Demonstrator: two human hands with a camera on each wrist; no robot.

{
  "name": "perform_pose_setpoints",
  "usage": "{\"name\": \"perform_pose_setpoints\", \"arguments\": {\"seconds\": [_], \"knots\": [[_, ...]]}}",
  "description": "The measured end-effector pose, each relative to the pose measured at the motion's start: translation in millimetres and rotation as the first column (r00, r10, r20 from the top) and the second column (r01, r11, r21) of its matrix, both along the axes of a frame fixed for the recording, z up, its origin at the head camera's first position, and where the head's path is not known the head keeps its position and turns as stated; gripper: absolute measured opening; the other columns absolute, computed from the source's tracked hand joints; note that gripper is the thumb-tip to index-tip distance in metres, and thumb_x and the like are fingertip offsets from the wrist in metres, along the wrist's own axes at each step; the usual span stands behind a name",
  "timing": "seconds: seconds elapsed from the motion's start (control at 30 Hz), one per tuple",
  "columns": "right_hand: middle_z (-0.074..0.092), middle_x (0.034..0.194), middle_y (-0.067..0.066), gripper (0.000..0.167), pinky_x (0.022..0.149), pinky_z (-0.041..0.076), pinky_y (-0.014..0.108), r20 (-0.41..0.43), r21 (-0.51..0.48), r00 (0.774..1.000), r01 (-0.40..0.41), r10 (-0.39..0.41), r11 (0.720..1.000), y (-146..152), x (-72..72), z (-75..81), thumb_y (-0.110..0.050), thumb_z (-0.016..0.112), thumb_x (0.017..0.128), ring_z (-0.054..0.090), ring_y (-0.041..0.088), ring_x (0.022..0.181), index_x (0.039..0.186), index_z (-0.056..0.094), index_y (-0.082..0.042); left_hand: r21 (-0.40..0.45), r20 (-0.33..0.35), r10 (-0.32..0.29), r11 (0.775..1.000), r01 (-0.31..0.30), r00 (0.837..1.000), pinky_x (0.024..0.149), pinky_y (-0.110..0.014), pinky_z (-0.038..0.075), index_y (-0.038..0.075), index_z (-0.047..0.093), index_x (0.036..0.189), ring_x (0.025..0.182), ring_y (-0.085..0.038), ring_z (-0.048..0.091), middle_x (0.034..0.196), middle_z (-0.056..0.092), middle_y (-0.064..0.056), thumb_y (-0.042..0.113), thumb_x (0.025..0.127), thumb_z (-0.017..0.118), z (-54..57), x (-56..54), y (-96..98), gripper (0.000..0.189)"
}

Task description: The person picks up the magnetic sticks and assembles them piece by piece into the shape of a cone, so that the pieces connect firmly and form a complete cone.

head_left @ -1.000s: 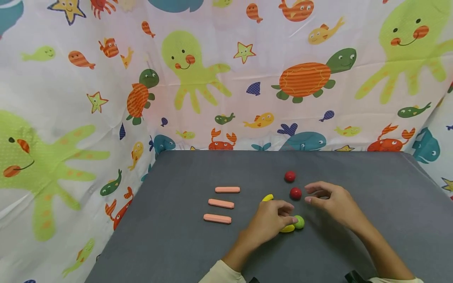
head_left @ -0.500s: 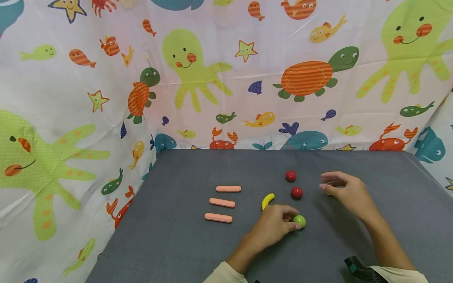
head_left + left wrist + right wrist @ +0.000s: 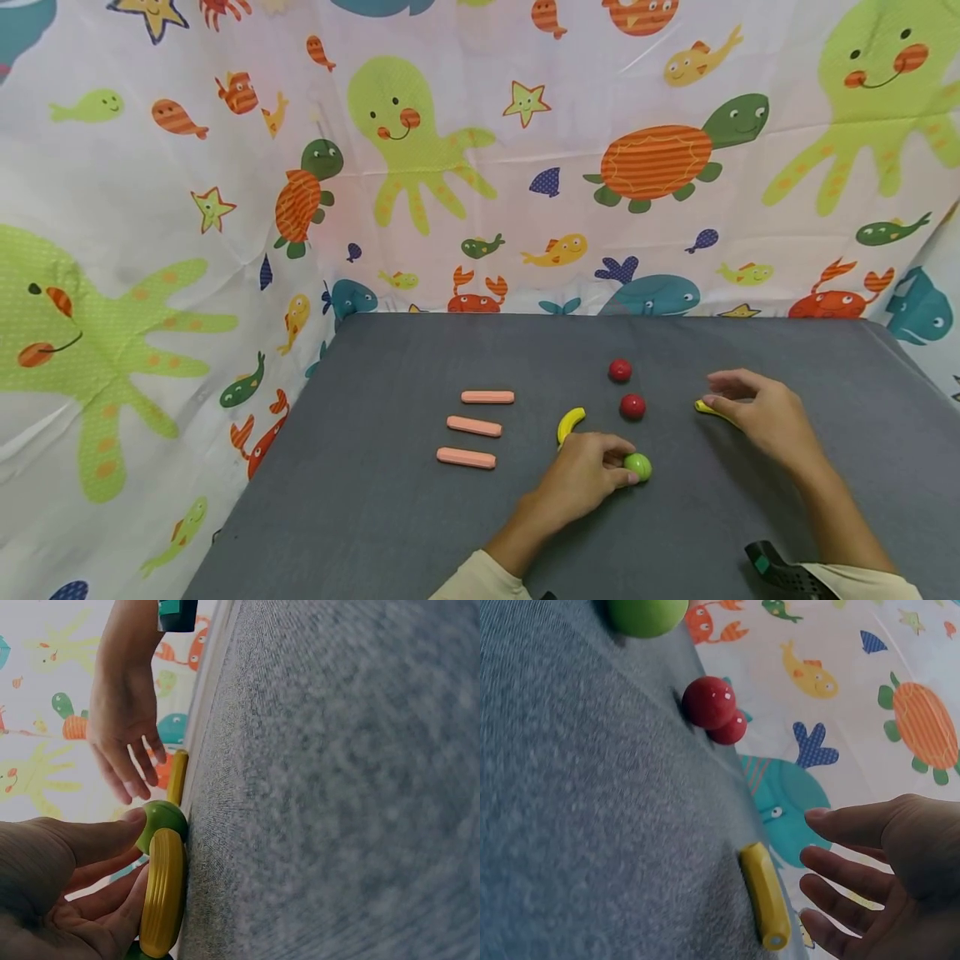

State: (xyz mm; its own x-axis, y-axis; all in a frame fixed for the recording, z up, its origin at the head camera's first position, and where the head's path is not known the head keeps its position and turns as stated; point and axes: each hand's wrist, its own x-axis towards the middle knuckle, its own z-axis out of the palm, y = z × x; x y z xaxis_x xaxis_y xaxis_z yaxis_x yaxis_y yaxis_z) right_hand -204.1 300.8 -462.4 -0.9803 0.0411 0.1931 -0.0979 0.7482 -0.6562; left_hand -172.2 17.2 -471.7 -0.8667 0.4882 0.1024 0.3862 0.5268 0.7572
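**Green ball (image 3: pixel 639 468) pinched; right hand (image 3: pixel 772 417) spread near right banana (image 3: pixel 765 896)**

The green ball is located on the grey table (image 3: pixel 360 525). It is pinched by the left hand (image 3: pixel 577 475), with the thumb tip laid against its side. The left banana (image 3: pixel 570 422) is partly covered by the same hand; whether it is touched by the remaining fingers cannot be told. At the lower edge of the left wrist view, a dark green piece (image 3: pixel 139 952) is mostly hidden.

The right hand is held with its fingers spread. The right banana is rested on the table just beside the hand; a gap is shown between them in the right wrist view.

A nearer red ball (image 3: pixel 633 407) and a farther red ball (image 3: pixel 620 371) are positioned between the two bananas. Three pink sticks (image 3: pixel 474 426) are laid apart at the left.
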Motion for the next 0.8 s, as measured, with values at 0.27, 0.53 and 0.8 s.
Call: {"name": "perform_pose_setpoints", "arguments": {"seconds": [0.27,0.53,0.8], "knots": [[0.072,0.121,0.029,0.042,0.084,0.048,0.06,0.035,0.025,0.999,0.001,-0.002,1.0,5,-0.3,-6.5,-0.027,0.076,0.1,0.065,0.049,0.113,0.129,0.07,0.003,-0.006,0.017,-0.013,1.0,0.013,1.0,0.071,-0.01,0.051,0.009,0.081,0.114,0.08,0.01,0.063,0.101,0.079,0.006,0.012,0.089,0.087,-1.3,-0.3,-0.8,0.025],[0.074,0.119,0.026,0.041,0.073,0.051,0.035,0.076,0.043,0.997,-0.03,0.027,0.999,10,-3.5,-10.5,-0.024,0.078,0.099,0.07,0.038,0.102,0.129,0.07,0.003,-0.014,0.022,-0.035,0.999,0.035,0.999,0.069,-0.01,0.05,0.01,0.082,0.113,0.078,0.012,0.062,0.098,0.079,0.009,0.013,0.09,0.086,-0.8,-1.0,-2.0,0.024],[0.076,0.108,0.022,0.038,0.063,0.049,0.027,0.1,0.05,0.993,-0.065,0.06,0.997,13,-5.7,-11.9,-0.014,0.08,0.095,0.069,0.023,0.089,0.126,0.07,0.005,-0.01,0.013,-0.042,0.999,0.042,0.999,0.069,-0.009,0.05,0.01,0.082,0.113,0.078,0.012,0.061,0.099,0.079,0.008,0.013,0.09,0.086,-1.4,-1.7,-2.6,0.024]]}}
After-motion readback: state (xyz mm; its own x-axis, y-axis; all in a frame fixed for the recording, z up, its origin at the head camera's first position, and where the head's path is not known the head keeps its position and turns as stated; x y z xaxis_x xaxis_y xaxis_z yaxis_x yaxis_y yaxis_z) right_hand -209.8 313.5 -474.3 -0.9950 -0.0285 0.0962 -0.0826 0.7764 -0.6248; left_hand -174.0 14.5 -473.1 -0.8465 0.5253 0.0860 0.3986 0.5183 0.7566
